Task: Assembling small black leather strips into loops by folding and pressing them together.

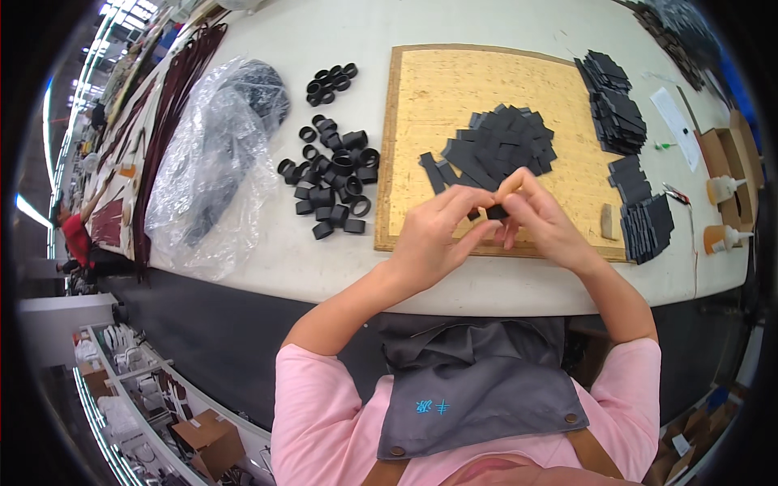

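Over the near edge of the yellow board (563, 227), my left hand (438, 231) and my right hand (541, 215) meet fingertip to fingertip. Between them they pinch a small black strip (496, 212), which looks bent; my fingers hide most of it. Just beyond my hands lies a heap of flat black strips (502, 142), with a few loose strips (433, 172) at its left side. Left of the board, many short black rings (340, 166) lie scattered on the white table, and a smaller cluster of rings (331, 81) sits farther back.
A clear plastic bag (215, 154) with dark contents lies at the left. Stacks of black pieces (616, 109) line the board's right edge, near a small block (606, 220). Two bottles (721, 238) and an open cardboard box (733, 154) stand far right. A person in red (77, 239) is at far left.
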{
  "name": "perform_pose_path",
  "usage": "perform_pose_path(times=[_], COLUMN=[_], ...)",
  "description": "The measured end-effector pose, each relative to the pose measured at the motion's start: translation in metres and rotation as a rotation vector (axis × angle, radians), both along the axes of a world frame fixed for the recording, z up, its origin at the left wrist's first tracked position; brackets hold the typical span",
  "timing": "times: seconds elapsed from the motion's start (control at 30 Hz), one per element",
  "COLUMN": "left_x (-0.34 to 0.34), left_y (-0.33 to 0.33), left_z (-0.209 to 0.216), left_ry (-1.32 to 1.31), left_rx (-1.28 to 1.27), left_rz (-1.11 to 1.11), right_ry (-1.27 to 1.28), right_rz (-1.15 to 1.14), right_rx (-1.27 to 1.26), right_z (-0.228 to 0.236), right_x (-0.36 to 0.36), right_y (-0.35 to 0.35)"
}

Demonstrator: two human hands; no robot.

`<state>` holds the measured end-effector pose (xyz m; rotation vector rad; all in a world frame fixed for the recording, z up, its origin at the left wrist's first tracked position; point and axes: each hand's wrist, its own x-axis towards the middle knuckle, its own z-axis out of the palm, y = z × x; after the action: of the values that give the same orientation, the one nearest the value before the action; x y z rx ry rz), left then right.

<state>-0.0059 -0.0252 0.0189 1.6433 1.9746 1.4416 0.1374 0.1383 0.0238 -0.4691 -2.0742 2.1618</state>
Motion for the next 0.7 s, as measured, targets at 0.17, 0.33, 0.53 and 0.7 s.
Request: perform_pose_path(times=[0.17, 0.33, 0.53, 0.7], left_x=[-0.071, -0.079, 0.035, 0.068], left_y=[-0.06, -0.094, -0.086, -0.05], left_z=[0.021, 0.022, 0.14, 0.173], left_ry=[0.601, 0.592, 0.656, 0.741], left_rx=[-0.139, -0.296, 0.255, 0.353], left_rz=[0.552, 0.539, 0.017, -0.008], right_ry=[-0.002, 0.189, 0.248, 0.09], right_rz=[-0.004, 0.1, 0.048, 0.154], right_rx=[0.182, 0.858, 1.339, 1.444], right_z=[0.009, 0.009, -0.024, -0.026], right_x=[0.014, -0.004, -0.066, -0.076], right_y=[0.033, 0.012, -0.024, -0.024])
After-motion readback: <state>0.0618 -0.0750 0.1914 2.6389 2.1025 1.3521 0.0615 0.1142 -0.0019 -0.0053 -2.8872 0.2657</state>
